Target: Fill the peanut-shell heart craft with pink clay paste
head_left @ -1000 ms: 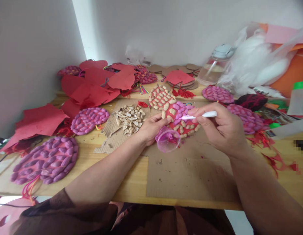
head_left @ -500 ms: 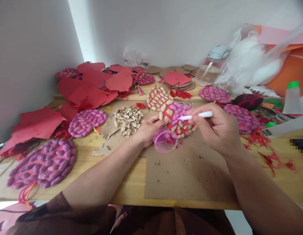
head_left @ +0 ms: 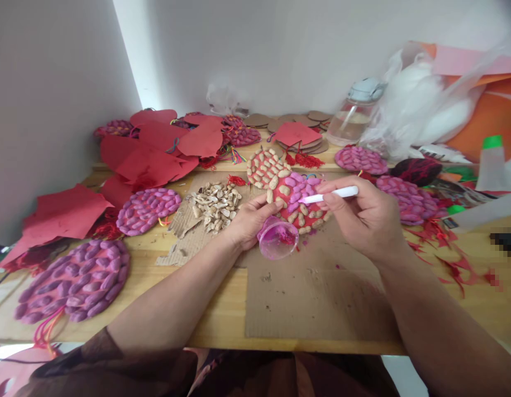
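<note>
Wooden table (head_left: 222, 309): pale planks, smooth; the near edge is cut off by the person's sleeve and lap.
Cardboard sheet (head_left: 317, 298): brown, matte, scuffed and spotted pink; lies flat under both forearms.
Red paper pieces (head_left: 156, 149): thin, irregular, overlapping at the back left; they hide most of what lies beneath.
Plastic bag (head_left: 420, 105): white, crumpled, translucent; blurred, contents unclear.
Large purple disc (head_left: 73, 278): round, bumpy with rows of painted peanut shells; lies flat at the left with cords trailing off the table edge.
Right hand (head_left: 369, 220): thumb and fingers pinch the white tool.
Left hand (head_left: 249, 218): fingers curled around the plastic cup, thumb at the rim of the half-painted disc.
Half-painted disc (head_left: 300, 204): red base, upper shells pink-purple, lower shells bare tan; between both hands, its right edge hidden by the fingers.
Peanut shell pile (head_left: 216, 204): loose, pale, ridged halves, just left of the left hand.
Plastic cup (head_left: 278, 238): clear, tipped, smeared magenta inside.
White tool (head_left: 333, 194): slim, smooth; the tip rests over the shells, and brush or pen cannot be told.
</note>
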Action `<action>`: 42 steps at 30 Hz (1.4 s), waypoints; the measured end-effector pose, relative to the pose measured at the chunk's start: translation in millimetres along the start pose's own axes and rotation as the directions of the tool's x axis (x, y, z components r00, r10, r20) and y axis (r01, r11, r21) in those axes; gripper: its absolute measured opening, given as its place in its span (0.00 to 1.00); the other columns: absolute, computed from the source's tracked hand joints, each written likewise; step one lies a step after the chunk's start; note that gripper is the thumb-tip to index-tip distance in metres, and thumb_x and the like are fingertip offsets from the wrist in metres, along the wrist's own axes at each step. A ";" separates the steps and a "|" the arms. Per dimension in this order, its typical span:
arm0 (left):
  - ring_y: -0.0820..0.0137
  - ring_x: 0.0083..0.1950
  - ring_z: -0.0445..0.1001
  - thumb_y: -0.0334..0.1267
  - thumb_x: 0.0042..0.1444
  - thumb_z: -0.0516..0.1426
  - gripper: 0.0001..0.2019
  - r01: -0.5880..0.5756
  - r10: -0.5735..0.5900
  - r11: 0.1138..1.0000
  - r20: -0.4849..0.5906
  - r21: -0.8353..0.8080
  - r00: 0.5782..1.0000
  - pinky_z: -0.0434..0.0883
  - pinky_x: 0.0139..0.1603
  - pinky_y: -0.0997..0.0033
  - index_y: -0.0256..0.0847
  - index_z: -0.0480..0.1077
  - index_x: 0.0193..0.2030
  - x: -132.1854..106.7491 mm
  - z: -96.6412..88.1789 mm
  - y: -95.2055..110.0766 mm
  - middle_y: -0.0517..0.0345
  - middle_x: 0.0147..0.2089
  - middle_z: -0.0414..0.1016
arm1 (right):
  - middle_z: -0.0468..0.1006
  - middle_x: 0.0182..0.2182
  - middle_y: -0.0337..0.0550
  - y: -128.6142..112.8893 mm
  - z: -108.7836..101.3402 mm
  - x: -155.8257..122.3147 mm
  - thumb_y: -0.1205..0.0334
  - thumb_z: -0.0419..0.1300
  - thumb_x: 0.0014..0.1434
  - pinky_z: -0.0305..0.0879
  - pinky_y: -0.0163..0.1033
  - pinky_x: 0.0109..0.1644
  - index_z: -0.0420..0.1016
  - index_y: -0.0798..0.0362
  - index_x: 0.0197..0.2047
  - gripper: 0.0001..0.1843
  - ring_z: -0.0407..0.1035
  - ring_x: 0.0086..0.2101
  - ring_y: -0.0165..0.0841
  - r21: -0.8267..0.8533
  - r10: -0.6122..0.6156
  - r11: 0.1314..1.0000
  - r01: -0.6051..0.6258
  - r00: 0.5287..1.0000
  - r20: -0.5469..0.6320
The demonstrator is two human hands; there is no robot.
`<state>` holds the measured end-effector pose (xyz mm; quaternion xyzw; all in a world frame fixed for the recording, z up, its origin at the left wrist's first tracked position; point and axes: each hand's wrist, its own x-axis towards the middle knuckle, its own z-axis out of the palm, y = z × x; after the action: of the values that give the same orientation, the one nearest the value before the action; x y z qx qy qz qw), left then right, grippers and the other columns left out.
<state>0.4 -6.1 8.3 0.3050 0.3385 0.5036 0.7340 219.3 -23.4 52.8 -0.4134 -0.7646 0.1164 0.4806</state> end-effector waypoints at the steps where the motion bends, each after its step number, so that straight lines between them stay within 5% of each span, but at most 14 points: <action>1: 0.69 0.35 0.80 0.40 0.38 0.79 0.21 0.000 0.000 1.000 -0.005 -0.006 1.000 0.78 0.44 0.65 0.38 0.81 0.38 -0.1 0.3 0.3 0.56 0.37 0.84 | 0.85 0.40 0.41 -0.4 -0.4 0.9 0.57 0.63 0.71 0.69 0.41 0.40 0.81 0.47 0.48 0.06 0.78 0.37 0.35 -0.022 -0.018 1.000 0.018 1.000 -0.002; 9: 0.70 0.32 0.79 0.38 0.40 0.78 0.18 -0.013 0.012 1.000 -0.022 -0.018 1.000 0.80 0.44 0.64 0.37 0.80 0.37 -2.6 3.8 3.2 0.56 0.35 0.84 | 0.83 0.36 0.41 -7.9 -2.1 1.8 0.59 0.64 0.69 0.65 0.41 0.40 0.78 0.49 0.43 0.04 0.76 0.36 0.35 -0.226 -0.109 0.968 0.110 0.994 0.019; 42: 0.73 0.31 0.76 0.41 0.41 0.79 0.20 -0.065 0.065 0.998 0.002 -0.004 0.998 0.75 0.37 0.70 0.39 0.79 0.37 0.2 -0.8 1.4 0.59 0.35 0.81 | 0.83 0.33 0.40 -13.2 4.1 0.0 0.60 0.63 0.69 0.68 0.43 0.40 0.78 0.48 0.40 0.04 0.78 0.35 0.36 -0.218 -0.175 0.962 0.162 0.984 -0.044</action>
<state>-0.9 -5.4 8.9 0.3147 0.3265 0.5278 0.7181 209.0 -30.8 58.2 -0.3994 -0.7897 -0.0207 0.4652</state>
